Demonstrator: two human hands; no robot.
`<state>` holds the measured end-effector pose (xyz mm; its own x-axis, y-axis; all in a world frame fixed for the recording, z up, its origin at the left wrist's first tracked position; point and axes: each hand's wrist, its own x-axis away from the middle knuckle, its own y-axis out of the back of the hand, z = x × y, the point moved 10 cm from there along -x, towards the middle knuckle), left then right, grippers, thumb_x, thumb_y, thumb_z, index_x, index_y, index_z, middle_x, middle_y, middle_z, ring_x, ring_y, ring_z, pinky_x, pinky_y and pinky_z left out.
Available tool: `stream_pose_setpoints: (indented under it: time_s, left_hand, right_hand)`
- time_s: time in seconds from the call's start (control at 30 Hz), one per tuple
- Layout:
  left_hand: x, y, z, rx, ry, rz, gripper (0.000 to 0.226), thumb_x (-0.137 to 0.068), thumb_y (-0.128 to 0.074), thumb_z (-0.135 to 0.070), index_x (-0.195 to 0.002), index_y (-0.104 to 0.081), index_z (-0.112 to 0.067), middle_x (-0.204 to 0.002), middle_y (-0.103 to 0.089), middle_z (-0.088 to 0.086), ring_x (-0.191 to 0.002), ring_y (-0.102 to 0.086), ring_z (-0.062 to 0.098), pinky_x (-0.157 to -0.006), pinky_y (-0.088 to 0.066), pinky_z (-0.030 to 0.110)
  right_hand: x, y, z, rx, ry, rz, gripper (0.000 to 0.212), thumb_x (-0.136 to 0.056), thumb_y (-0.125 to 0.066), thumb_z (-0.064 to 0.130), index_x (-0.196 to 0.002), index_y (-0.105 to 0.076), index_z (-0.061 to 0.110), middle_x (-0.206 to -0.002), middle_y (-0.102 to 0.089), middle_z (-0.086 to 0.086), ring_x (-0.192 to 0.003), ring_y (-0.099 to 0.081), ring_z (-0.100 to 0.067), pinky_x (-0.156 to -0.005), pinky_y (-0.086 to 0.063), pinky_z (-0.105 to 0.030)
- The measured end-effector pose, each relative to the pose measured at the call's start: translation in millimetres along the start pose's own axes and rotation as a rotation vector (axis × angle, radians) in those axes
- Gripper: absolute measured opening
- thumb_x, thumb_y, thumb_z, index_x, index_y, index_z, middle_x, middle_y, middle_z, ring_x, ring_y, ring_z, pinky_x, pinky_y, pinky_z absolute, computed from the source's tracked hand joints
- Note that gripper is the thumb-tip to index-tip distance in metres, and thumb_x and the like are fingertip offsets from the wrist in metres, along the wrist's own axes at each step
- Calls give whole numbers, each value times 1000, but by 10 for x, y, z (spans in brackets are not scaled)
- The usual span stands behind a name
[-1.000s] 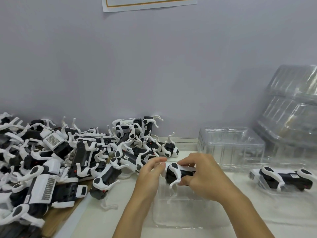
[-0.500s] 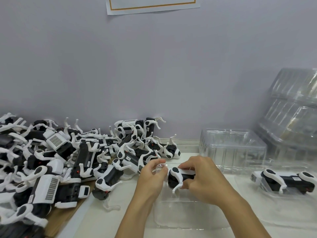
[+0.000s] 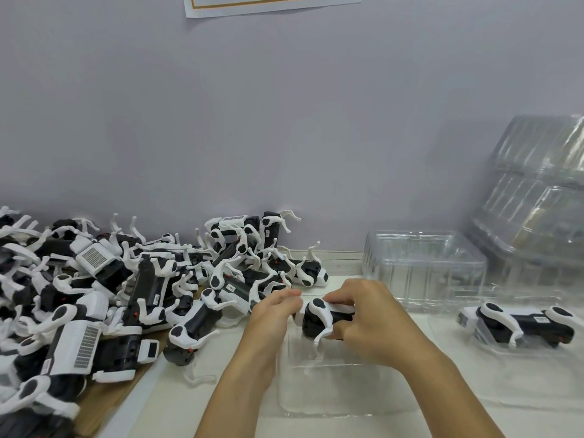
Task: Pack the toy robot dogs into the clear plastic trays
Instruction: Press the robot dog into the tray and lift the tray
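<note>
My right hand (image 3: 369, 324) grips a black-and-white toy robot dog (image 3: 319, 320) by its body, just above a clear plastic tray (image 3: 331, 393) lying on the white table. My left hand (image 3: 271, 314) pinches the dog's head end with thumb and fingertips. One white leg of the dog hangs down toward the tray. A second toy robot dog (image 3: 518, 324) lies in another clear tray (image 3: 474, 390) to the right.
A big heap of toy robot dogs (image 3: 110, 295) covers the table's left side up to the wall. A stack of clear trays (image 3: 423, 267) stands behind my hands, and a taller leaning stack of trays (image 3: 537, 197) fills the far right.
Both hands stayed on the dog and shifted it slightly; my left fingers closed tighter on its head end. The camera tilted a little.
</note>
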<state>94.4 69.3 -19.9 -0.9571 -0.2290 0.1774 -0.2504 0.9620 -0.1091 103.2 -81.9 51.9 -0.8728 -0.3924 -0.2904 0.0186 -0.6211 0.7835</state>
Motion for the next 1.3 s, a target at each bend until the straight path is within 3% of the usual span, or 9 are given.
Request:
stream_pose_setpoints:
  time_s: [0.17, 0.33, 0.5, 0.7, 0.87, 1.0, 1.07, 1.17, 1.3]
  left_hand:
    - [-14, 17, -4, -61, -29, -12, 20, -78, -72, -20, -96, -76, -25, -111, -72, 6, -114, -62, 20, -108, -43, 42]
    - [-34, 62, 14, -148, -91, -62, 23, -87, -65, -6, -95, -71, -27, -107, -69, -2, -102, -62, 9, -78, -44, 22]
    - [-30, 54, -3, -131, -79, -44, 19, -88, -66, -10, -100, -71, -25, -109, -66, -5, -106, -59, 7, -79, -42, 19]
    - [-33, 53, 21, -101, -41, -40, 16, -87, -69, -14, -99, -72, -24, -115, -65, -6, -113, -57, 13, -85, -41, 27]
    - [-8, 58, -3, -138, -65, -62, 25, -84, -69, -3, -100, -69, -22, -103, -69, 1, -91, -65, 10, -68, -46, 19]
    - [5, 45, -56, -195, -91, -79, 29, -82, -68, 2, -100, -67, -21, -101, -69, 3, -87, -65, 12, -67, -46, 18]
    - [6, 44, -56, -191, -88, -76, 29, -83, -68, 2, -100, -66, -21, -101, -68, 2, -87, -64, 10, -66, -45, 18]
    - [9, 39, -50, -187, -82, -76, 32, -82, -66, 4, -101, -66, -21, -104, -66, 1, -89, -63, 7, -62, -45, 12]
    - [24, 30, -68, -247, -89, -87, 36, -79, -64, 8, -99, -64, -22, -103, -64, 0, -86, -60, 6, -50, -40, 2]
  right_hand:
    - [-5, 10, -6, 36, 4, -5, 7, -70, -68, 23, -74, -64, 27, -69, -51, 9, -71, -51, -15, -62, -45, -35]
    - [5, -23, -39, 138, -26, 2, 6, -71, -67, 24, -74, -63, 20, -73, -54, 0, -74, -54, -19, -62, -48, -41]
    - [7, -22, -53, 94, -26, 10, 10, -70, -71, 24, -73, -63, 20, -71, -54, -2, -71, -51, -19, -62, -48, -41]
    - [8, -1, -47, 48, -27, 11, 10, -69, -73, 26, -75, -66, 23, -70, -55, 2, -70, -51, -17, -64, -51, -43]
    - [8, -57, -13, 126, -43, 62, 12, -70, -75, 25, -79, -68, 23, -76, -56, 4, -78, -53, -16, -68, -50, -42]
    - [12, -72, 8, 184, -67, 82, 15, -68, -75, 23, -68, -60, 23, -79, -51, 9, -87, -51, -18, -72, -48, -40]
    - [17, -63, -10, 173, -88, 80, 14, -68, -77, 22, -75, -65, 25, -84, -56, 9, -88, -54, -19, -74, -51, -41]
    - [28, -62, -40, 133, -125, 86, 39, -68, -80, 22, -103, -69, 35, -100, -61, 12, -94, -59, -15, -80, -53, -36]
    - [13, -104, -32, 142, -126, 114, 41, -70, -82, 22, -108, -69, 34, -100, -63, 9, -91, -60, -14, -78, -53, -32]
